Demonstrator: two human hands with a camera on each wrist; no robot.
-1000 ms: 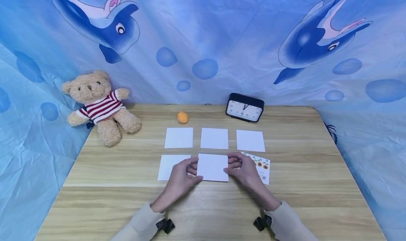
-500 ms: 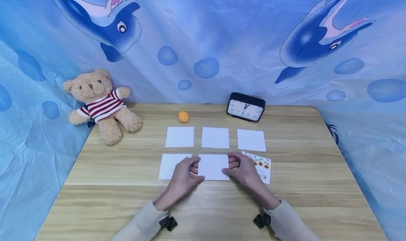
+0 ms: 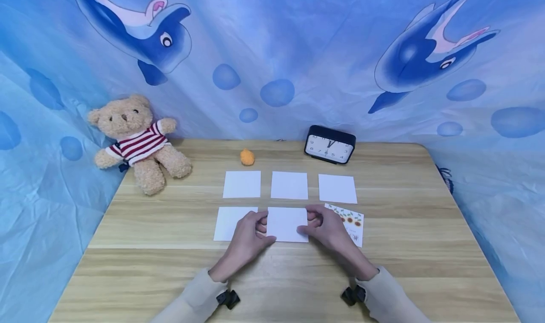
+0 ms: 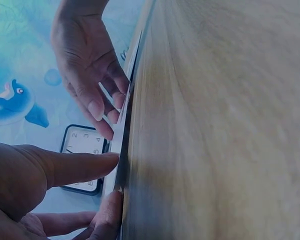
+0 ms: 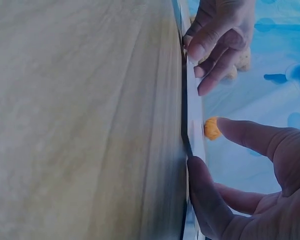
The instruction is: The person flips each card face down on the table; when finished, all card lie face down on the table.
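In the head view, a white card (image 3: 287, 224) lies in the middle of the near row, between both hands. My left hand (image 3: 246, 232) grips its left side, thumb at the near corner and index finger at the far one. At the right edge, the fingers of my right hand (image 3: 329, 228) touch the card. The right thumb (image 5: 240, 132) stands off its surface in the right wrist view. Partly behind the left hand lies another white card (image 3: 225, 221). A card printed with sunflowers (image 3: 354, 221) is partly covered by the right hand.
Three white cards, left (image 3: 241, 184), middle (image 3: 289, 185) and right (image 3: 337, 188), form the far row. Behind them are a small orange ball-like object (image 3: 247, 157) and a black clock (image 3: 329, 144). A teddy bear (image 3: 138, 141) sits at the table's back left, before a blue dolphin-print curtain (image 3: 323, 44).
The held white card has come to lie straighter, in line with the near row. Both hands stay at its sides with barely any movement. The head view has shifted slightly.
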